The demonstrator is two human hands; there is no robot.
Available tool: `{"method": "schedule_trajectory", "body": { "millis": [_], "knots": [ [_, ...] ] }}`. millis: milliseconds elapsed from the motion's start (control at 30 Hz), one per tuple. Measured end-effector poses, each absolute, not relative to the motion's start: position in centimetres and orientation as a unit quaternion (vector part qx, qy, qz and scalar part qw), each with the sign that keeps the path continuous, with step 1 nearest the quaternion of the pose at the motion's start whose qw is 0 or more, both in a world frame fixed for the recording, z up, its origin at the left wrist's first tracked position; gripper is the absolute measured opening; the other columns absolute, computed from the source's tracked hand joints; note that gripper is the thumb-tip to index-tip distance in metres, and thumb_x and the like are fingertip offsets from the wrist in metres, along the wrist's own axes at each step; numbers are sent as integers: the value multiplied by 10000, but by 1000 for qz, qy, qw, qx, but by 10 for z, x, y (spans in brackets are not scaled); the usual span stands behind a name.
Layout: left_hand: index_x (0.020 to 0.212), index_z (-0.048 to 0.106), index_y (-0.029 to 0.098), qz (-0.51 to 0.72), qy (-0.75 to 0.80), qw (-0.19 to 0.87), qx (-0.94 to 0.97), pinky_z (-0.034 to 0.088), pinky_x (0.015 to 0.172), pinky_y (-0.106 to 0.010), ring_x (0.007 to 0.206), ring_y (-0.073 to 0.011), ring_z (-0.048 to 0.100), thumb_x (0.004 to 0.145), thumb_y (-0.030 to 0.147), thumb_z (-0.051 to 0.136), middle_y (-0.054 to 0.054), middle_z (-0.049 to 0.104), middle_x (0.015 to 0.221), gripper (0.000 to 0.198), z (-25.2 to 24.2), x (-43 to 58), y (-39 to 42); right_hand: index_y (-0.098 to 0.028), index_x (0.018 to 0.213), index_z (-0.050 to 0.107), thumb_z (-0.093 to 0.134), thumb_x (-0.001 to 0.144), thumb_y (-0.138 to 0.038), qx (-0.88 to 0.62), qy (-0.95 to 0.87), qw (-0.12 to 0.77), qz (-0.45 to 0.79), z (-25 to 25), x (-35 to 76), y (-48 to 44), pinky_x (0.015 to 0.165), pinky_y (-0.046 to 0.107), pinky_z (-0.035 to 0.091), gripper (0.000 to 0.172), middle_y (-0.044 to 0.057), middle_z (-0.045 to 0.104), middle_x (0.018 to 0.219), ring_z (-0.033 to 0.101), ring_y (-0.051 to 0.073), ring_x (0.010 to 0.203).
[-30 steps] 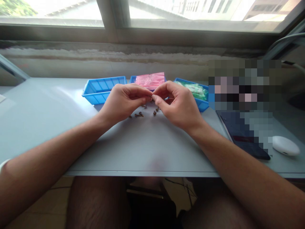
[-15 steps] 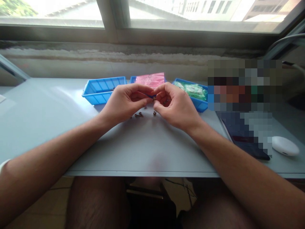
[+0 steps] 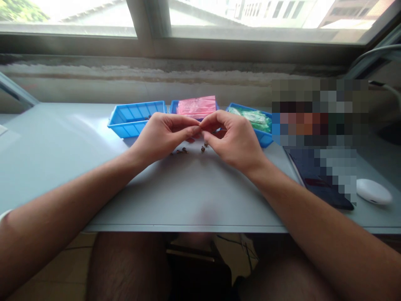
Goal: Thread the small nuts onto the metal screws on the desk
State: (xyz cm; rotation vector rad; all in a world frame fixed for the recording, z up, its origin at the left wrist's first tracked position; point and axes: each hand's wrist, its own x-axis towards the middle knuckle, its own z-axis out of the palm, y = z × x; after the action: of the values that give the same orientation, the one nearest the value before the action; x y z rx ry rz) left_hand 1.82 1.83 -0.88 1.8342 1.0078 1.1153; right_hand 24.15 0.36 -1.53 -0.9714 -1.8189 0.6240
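Above the table [image 3: 200,196], left hand [image 3: 161,136] and right hand [image 3: 234,136] pinch closed on what I cannot tell, which loosening could drop.

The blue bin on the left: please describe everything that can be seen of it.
The blue bin looks plastic, open-topped, with ribbed walls. It stands upright on the table. A few small dark pieces show inside, toward its right end. The left hand hides its near right corner; I cannot tell if they touch.

left grip [image 3: 163,136] pinched | right grip [image 3: 233,136] curled | fingertips [image 3: 196,123] meeting | forearms [image 3: 97,190] slanted inward
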Motion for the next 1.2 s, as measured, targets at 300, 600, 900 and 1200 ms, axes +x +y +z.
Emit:
{"method": "schedule_trajectory", "body": {
  "millis": [300,600,900,1200],
  "knots": [
    [958,973,248,465,387,336,722,757,984,-424,1024,-314,901,849,237,950,-59,932,1033,112,-12,20,21,-229,965,776,797,914,-163,-402,-743,480,235,-13,241,3,813,390,609,85,31,827,952,748,221,864],
    [1066,931,216,479,361,407,689,754,1084,-500,1103,-330,908,806,206,993,-86,934,1115,267,-13,23,20,-229,1059,730,783,821,-134,-395,-732,479,280,-19,240,5,824,410,613,261,15,794,931,753,224,842],
    [973,930,201,431,403,337,734,685,774,-333,833,-235,843,1004,378,897,-70,893,900,182,-5,19,19,-207,1030,803,760,923,-141,-403,-739,496,213,-14,240,3,799,383,596,133,26,809,949,735,207,852],
    [1100,987,243,426,386,360,735,710,845,-337,950,-268,885,1002,415,942,-61,935,1023,203,-6,18,16,-223,968,766,768,907,-87,-379,-757,486,216,-15,240,3,815,374,615,149,19,826,986,749,202,885]
  ]
}}
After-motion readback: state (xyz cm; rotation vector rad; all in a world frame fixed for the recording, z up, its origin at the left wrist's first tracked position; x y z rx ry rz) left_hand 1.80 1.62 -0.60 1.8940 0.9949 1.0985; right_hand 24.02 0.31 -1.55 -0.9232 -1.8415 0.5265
